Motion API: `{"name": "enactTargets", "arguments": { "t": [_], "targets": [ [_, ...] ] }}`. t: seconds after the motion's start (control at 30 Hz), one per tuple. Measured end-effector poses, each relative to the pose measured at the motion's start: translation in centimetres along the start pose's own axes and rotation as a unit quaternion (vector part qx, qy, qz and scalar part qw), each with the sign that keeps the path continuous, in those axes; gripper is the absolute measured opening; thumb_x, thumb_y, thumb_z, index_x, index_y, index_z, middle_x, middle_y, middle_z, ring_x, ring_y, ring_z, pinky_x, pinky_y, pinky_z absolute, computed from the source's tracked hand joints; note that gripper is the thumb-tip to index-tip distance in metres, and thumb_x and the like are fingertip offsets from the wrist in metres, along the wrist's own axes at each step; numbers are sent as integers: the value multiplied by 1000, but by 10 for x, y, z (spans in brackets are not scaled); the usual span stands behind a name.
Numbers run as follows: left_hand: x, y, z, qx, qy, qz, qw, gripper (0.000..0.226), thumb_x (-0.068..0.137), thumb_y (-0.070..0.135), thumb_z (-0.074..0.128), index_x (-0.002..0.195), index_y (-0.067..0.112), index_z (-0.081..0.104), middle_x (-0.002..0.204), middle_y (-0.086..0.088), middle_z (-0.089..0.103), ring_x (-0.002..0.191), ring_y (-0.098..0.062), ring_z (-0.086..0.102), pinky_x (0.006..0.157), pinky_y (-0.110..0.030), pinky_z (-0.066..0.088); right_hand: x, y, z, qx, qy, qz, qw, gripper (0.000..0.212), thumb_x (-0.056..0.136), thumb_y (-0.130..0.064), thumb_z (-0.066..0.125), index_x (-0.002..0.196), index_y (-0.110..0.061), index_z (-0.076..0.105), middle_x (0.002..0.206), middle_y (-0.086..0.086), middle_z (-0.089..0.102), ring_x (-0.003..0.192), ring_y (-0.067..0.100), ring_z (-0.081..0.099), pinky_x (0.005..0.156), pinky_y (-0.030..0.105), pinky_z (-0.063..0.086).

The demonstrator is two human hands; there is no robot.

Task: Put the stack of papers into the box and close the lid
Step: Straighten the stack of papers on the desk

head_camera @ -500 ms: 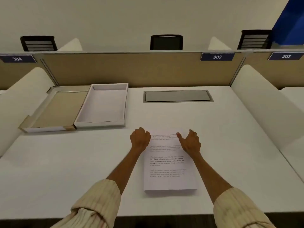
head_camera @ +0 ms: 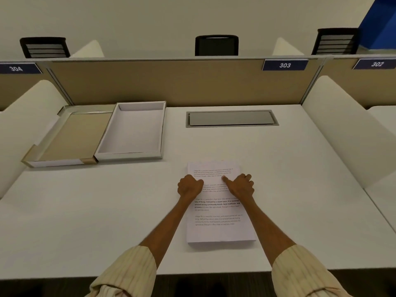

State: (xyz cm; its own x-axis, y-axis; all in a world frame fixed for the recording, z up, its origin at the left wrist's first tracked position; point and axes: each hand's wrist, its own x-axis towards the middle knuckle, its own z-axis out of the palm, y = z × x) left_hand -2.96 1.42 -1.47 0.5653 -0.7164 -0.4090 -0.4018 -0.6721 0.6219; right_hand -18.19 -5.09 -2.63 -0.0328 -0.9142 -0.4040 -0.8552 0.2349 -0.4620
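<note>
A stack of papers (head_camera: 217, 213) with printed text lies flat on the white desk in front of me. My left hand (head_camera: 189, 187) is curled against its left edge with the thumb on the top sheet. My right hand (head_camera: 241, 186) clasps the right edge, thumb pressed on the page and fingers curled down the side. Both hands sit on the far half of the stack. The white box (head_camera: 132, 131) stands open and empty at the back left. Its lid (head_camera: 70, 138), brown inside, lies flipped open to the left of the box, joined along the box's left side.
A grey cable hatch (head_camera: 230, 118) is set in the desk (head_camera: 107, 211) behind the papers. A tan partition (head_camera: 171, 82) closes the back, and white curved dividers (head_camera: 342, 133) flank both sides. Black chairs stand beyond the partition.
Both hands have slid from the far corners of the stack back toward me along its side edges. The view has tilted slightly. The stack still lies on the desk.
</note>
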Motion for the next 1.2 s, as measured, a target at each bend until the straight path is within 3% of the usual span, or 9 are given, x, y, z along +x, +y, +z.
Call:
{"name": "enactTargets", "arguments": {
  "t": [0.13,0.6,0.73,0.8,1.0,1.13,1.2],
  "targets": [
    [0,16,0,-95,-25,-83,992,56,79,34,73,124,4,58,129,-17,62,120,-36,56,102,-45,47,4,-2,-1,45,-14,34,998,88,84,-60,61,142,2,38,146,20,37,136,39,36,112,53,34],
    [21,10,-6,-155,-60,-166,972,65,64,20,85,122,4,62,126,-19,63,118,-37,59,102,-46,50,14,-5,-8,147,-16,116,982,80,69,-47,79,131,-4,51,136,19,52,129,37,47,107,53,39],
    [23,15,-4,-118,-64,-183,974,70,65,24,84,127,6,56,134,-18,52,127,-34,46,104,-37,43,16,-8,-10,152,-23,132,979,79,69,-44,78,132,-4,51,137,17,51,130,35,45,108,52,38],
    [23,20,-2,-85,-58,-203,974,75,67,26,83,131,6,49,139,-19,43,131,-33,38,104,-39,39,15,-11,-10,148,-28,139,979,81,70,-43,77,135,-5,46,140,14,47,133,33,40,108,52,36],
    [28,21,-12,-240,-73,-182,951,73,70,-2,78,134,-1,42,135,-20,56,122,-36,58,101,-45,52,14,-23,-13,130,-34,156,978,71,72,-37,76,131,-9,47,133,13,54,125,34,48,105,51,40],
    [26,17,-16,-300,-86,-167,935,90,70,-6,80,142,-2,27,134,-22,57,118,-39,61,98,-52,52,16,-20,-16,140,-42,157,977,69,69,-38,78,126,-10,53,126,13,61,118,34,56,105,49,40],
    [25,12,-21,-342,-135,-169,915,94,70,-6,81,145,-6,24,132,-24,59,116,-40,63,98,-55,51,18,-15,-15,142,-39,152,977,72,69,-41,78,128,-10,50,127,14,60,118,34,56,106,48,38]
  ]
}}
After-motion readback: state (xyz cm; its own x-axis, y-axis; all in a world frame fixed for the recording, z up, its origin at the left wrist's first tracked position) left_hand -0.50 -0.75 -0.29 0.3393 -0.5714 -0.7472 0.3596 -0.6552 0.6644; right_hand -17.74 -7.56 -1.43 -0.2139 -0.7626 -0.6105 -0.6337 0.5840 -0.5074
